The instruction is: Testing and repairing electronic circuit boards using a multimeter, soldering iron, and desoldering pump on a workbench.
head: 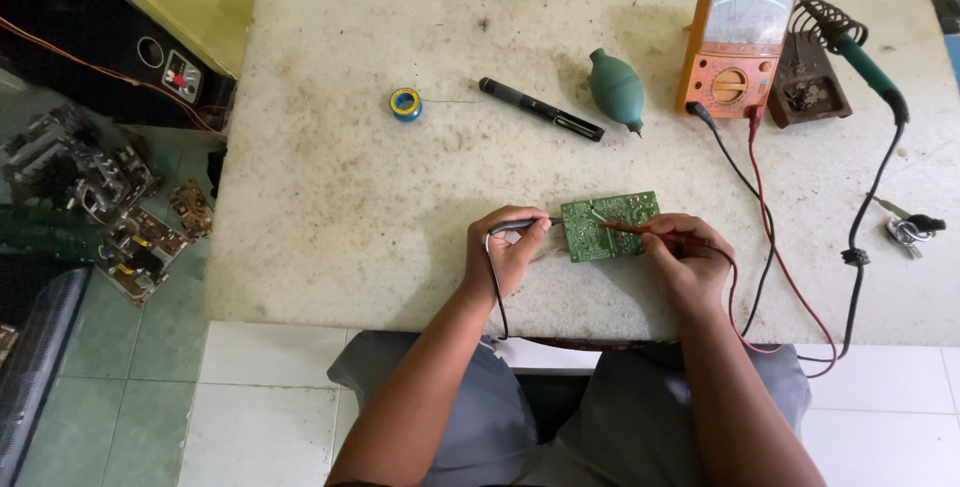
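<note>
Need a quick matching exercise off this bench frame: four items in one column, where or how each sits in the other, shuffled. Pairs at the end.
Things
1. black probe
2. red probe
3. orange multimeter
4. solder spool

Places
A. standing at the far right of the table, next to the soldering iron stand
B. lying alone, left of the black pen-shaped tool
C. in the left hand, tip at the left edge of the green circuit board
D. in the right hand, tip over the board

Pairs: 1-C, 2-D, 3-A, 4-B
</note>
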